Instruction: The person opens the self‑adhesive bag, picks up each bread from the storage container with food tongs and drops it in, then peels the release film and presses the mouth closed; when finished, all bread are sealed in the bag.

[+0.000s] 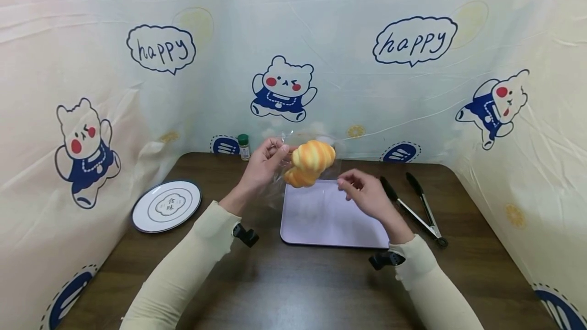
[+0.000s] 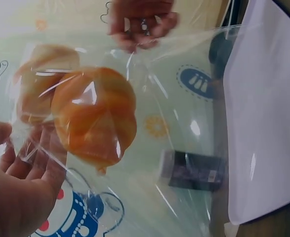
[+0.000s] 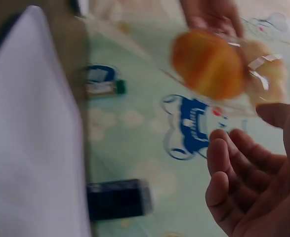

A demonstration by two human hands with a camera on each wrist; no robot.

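Observation:
Above the table my left hand (image 1: pixel 266 162) pinches a clear plastic bag (image 2: pixel 157 123) near one side. Inside the bag are two croissant-shaped bread rolls (image 1: pixel 314 156), golden with pale stripes, one partly overlapping the other. To the right of the bag hangs my right hand (image 1: pixel 367 195), its fingers loosely bent and thumb apart, with nothing between them in the right wrist view. Below both hands lies a pale lilac tray (image 1: pixel 335 218).
A round white plate (image 1: pixel 160 213) with a dark rim lies at the left. Black-tipped metal tongs (image 1: pixel 419 213) lie spread at the right. A green-capped jar (image 1: pixel 244 147) stands at the back, as does a dark bottle (image 3: pixel 116 200), mostly hidden in the head view.

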